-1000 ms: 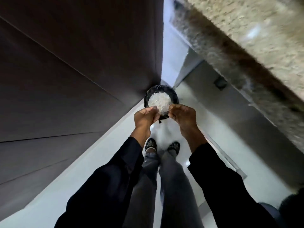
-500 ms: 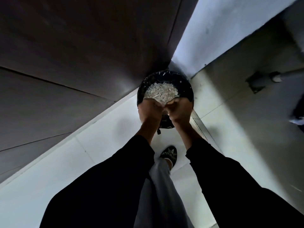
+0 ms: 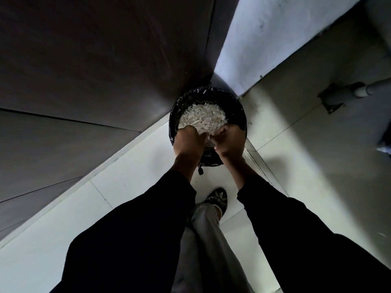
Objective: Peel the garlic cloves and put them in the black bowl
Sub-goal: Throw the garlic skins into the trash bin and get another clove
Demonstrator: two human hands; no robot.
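Observation:
A round bin lined with a black plastic bag [image 3: 239, 112] stands on the floor in the corner below me. It is filled with pale, shredded, papery scraps [image 3: 201, 118]. Both of my hands hang over its near rim, backs up and fingers curled downward. My left hand [image 3: 187, 142] and my right hand [image 3: 229, 140] meet at the fingertips, where a few pale scraps [image 3: 208, 138] show between them. The fingertips themselves are hidden. No garlic clove or black bowl is in view.
A dark wood panel wall [image 3: 95, 70] runs along the left, with a white wall [image 3: 264, 34] behind the bin. The floor is pale tile [image 3: 131, 187]. My shoe [image 3: 216, 199] and trouser leg are below the hands. A grey pipe fitting [image 3: 342, 94] sits at right.
The view has closed in on the bin. My hands dropped from above its rim down onto the scraps inside and came closer together.

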